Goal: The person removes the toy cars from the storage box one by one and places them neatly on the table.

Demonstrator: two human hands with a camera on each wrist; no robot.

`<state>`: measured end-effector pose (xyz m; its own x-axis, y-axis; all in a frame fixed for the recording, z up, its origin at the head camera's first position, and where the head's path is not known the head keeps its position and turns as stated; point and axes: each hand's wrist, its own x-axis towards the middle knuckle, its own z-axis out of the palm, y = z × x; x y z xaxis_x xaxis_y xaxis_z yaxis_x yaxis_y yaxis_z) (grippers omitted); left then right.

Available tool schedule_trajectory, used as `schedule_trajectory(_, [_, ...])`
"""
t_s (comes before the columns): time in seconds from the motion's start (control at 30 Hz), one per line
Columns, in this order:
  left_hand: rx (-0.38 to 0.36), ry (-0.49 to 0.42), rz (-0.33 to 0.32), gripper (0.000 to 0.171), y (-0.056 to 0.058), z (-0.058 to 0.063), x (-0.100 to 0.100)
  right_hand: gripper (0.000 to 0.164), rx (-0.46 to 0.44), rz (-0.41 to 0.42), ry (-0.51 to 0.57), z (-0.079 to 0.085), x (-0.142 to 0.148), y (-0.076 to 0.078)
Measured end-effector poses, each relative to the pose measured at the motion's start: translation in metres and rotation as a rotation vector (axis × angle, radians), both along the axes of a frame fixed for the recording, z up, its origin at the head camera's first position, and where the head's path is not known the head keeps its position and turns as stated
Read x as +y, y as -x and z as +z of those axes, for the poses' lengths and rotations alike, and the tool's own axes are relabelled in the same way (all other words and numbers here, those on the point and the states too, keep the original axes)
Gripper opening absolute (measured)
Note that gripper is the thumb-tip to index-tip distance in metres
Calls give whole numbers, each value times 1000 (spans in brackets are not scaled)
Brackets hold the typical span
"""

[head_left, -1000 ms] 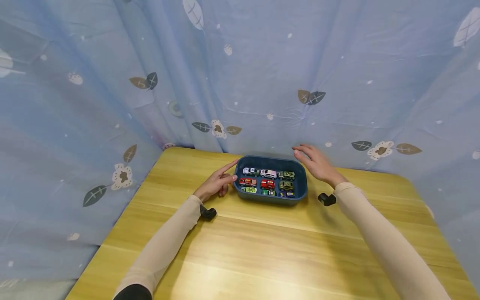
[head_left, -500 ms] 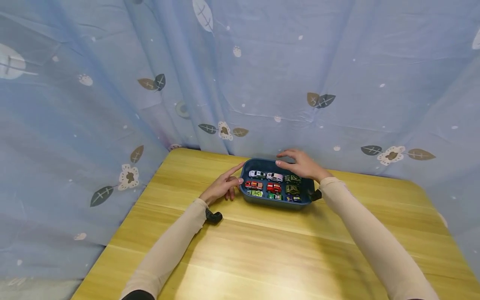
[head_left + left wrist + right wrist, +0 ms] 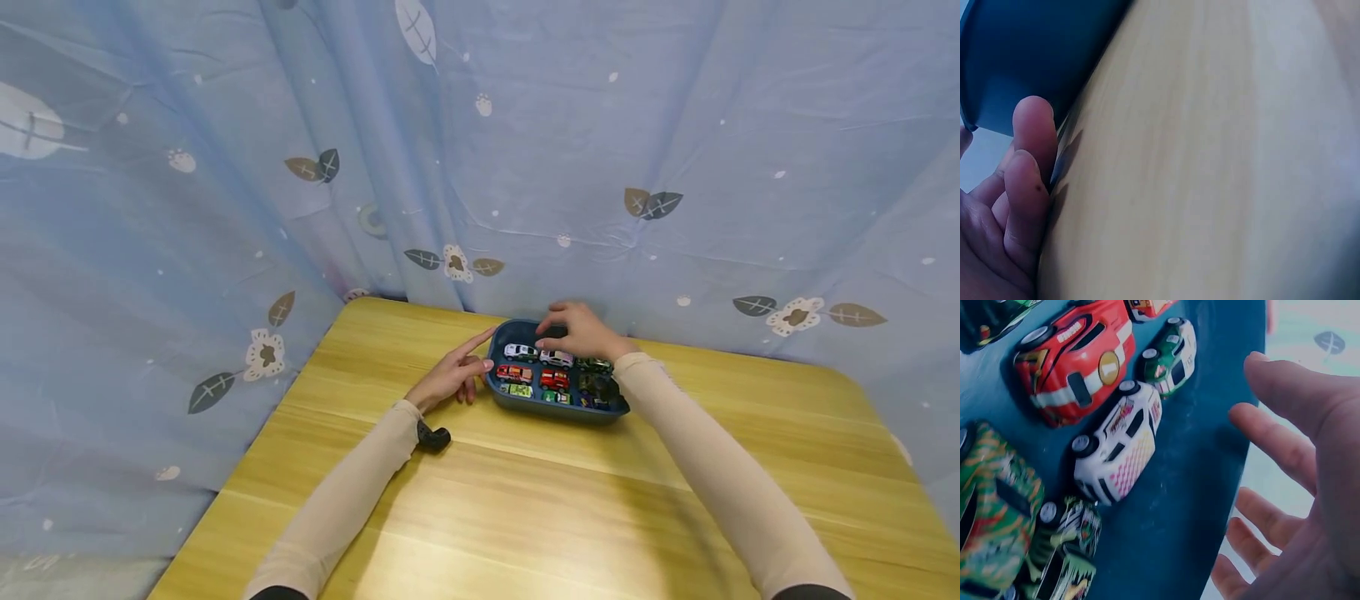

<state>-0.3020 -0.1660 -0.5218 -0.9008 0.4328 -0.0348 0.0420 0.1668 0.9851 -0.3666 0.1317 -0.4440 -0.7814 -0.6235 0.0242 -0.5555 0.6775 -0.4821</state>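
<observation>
Nine toy cars (image 3: 554,381) stand in three rows of three inside a dark blue tray (image 3: 551,410), which sits near the far edge of the wood-grain table (image 3: 480,508). The left hand (image 3: 453,377) is at the tray's left end, its index finger stretched along the far left corner and its thumb at the left side; the other fingers are loosely bent beside the tray, gripping nothing. The right hand (image 3: 581,332) is over the far side, fingers spread from the thumb and holding nothing, near the white-and-green car (image 3: 520,353) at far left and the white-and-pink car (image 3: 557,359) beside it. Behind hangs a blue curtain (image 3: 540,158).
</observation>
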Motion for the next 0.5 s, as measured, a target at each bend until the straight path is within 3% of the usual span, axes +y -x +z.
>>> schedule_trajectory(0.5, [3, -18, 24, 62, -2, -2, 0, 34, -2, 8, -64, -6, -28, 1])
